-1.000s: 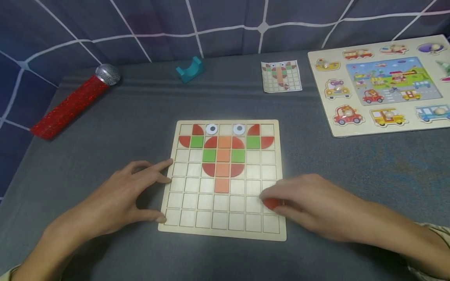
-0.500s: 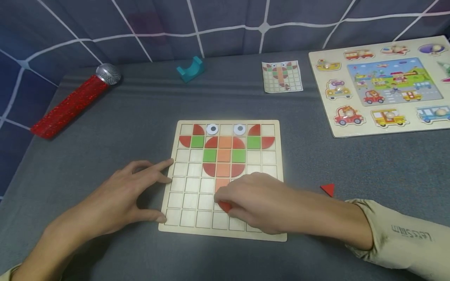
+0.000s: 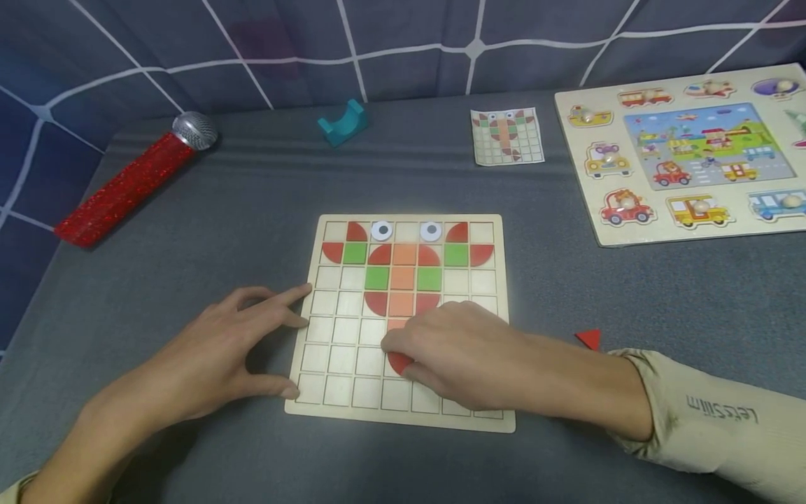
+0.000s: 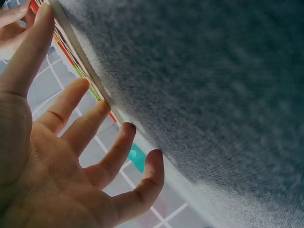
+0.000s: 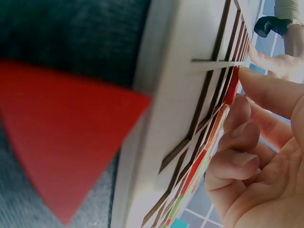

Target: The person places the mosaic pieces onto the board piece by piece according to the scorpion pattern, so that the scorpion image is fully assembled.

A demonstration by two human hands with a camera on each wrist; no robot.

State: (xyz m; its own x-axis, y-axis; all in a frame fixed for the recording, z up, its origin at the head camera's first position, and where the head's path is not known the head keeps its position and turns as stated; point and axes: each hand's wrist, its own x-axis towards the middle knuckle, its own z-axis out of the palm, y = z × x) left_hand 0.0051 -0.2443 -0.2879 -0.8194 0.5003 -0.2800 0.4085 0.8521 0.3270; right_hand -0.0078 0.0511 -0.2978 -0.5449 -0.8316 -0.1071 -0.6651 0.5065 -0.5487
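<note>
A wooden grid board lies flat on the table, with coloured pieces set in its upper and middle cells. My left hand has its fingers spread, with index and thumb tips against the board's left edge. Over the lower middle cells, my right hand pinches a red quarter-circle piece between thumb and index finger. That piece sits in the cell under the orange square column, partly hidden by the fingers. In the right wrist view, the red piece lies at the thumb tip, against the board.
A red triangle lies right of the board, beside the right sleeve. Behind stand a small pattern card, a teal curved block and a red glitter microphone. A vehicle knob puzzle lies at the back right.
My right hand has carried the red quarter-circle left from the board's right side to the middle column and lowered it into a cell. The red triangle came into view. My left hand stays put.
</note>
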